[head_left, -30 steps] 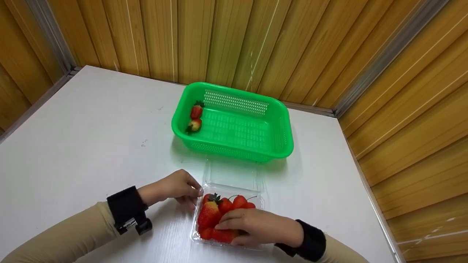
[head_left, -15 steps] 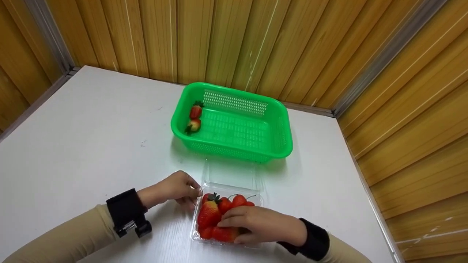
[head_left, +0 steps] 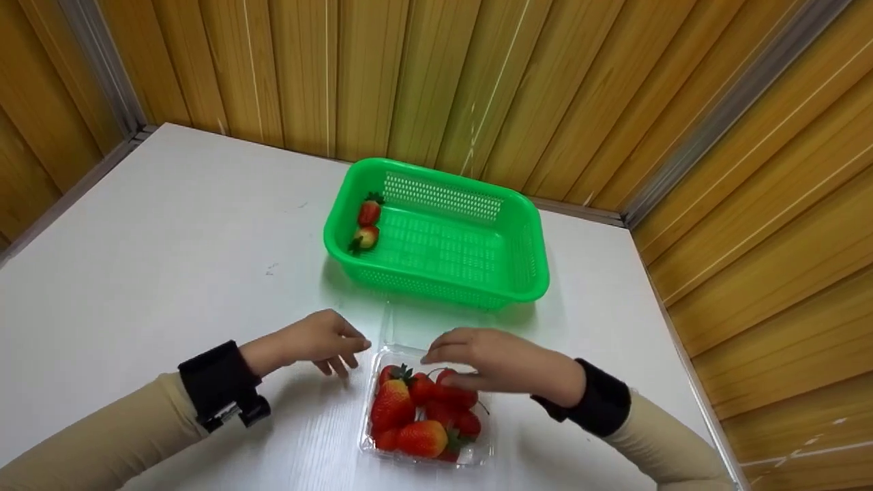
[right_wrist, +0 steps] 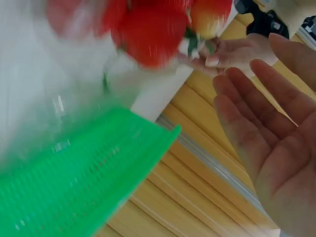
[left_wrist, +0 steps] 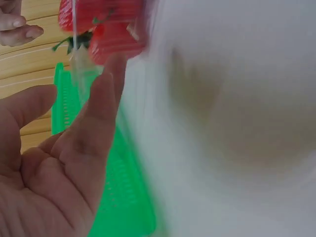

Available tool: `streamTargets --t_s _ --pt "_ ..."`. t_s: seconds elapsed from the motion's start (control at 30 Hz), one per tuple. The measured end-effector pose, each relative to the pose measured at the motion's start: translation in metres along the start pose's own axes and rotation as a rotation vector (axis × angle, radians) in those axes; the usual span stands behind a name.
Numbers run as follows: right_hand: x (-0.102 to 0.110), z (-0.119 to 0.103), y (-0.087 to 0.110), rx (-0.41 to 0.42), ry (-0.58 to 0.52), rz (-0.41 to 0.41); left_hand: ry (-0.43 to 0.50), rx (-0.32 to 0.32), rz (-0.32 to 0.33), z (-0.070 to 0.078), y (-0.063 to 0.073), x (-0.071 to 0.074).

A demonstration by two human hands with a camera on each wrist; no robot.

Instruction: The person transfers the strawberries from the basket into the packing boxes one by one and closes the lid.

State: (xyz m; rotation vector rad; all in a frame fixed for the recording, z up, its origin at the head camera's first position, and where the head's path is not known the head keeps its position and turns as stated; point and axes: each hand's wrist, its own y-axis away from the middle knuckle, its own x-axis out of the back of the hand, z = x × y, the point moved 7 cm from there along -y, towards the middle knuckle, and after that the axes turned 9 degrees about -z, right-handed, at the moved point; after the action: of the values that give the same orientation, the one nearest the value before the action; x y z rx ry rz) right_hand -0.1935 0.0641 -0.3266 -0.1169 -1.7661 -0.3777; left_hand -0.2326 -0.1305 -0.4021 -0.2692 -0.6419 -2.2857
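Observation:
A clear plastic clamshell box (head_left: 485, 447), filled with fruit, sits on the white table. In it are a big strawberry (head_left: 393, 407) on the left, another strawberry (head_left: 423, 438) lying at the near side, and smaller red cherry-like fruits (head_left: 469, 423), some with thin stems. Its lid (head_left: 402, 331) is folded back away from the person. My left hand (head_left: 314, 339) hovers just left of the box with loose fingers and nothing held. Over the box's far right part is my right hand (head_left: 501, 360); the right wrist view shows its fingers extended and the palm bare.
Behind the box stands a green perforated basket (head_left: 423, 290). Two strawberries, one red (head_left: 369, 213) and one paler (head_left: 365, 237), lie along its left wall. Wood-look panels (head_left: 423, 82) close off the table's back and right side.
My right hand has lifted from the fruit at the box's near right and moved away from the person, uncovering that fruit. My left hand has come off the box's left edge, slightly leftward.

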Motion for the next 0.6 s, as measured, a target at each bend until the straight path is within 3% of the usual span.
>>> streamTargets --t_s 0.17,0.3,0.47,0.6 --pt "0.058 0.030 -0.011 -0.051 -0.010 0.085 -0.139 -0.084 0.114 0.044 0.015 0.055" --pt "0.101 0.061 -0.023 -0.117 -0.055 0.131 -0.242 -0.079 0.259 0.076 0.023 0.104" --pt "0.142 0.100 -0.033 -0.258 -0.124 0.155 -0.300 -0.067 0.364 0.100 0.010 0.152" --pt "0.162 0.130 -0.044 -0.382 -0.219 0.183 -0.265 -0.056 0.420 0.097 -0.013 0.177"
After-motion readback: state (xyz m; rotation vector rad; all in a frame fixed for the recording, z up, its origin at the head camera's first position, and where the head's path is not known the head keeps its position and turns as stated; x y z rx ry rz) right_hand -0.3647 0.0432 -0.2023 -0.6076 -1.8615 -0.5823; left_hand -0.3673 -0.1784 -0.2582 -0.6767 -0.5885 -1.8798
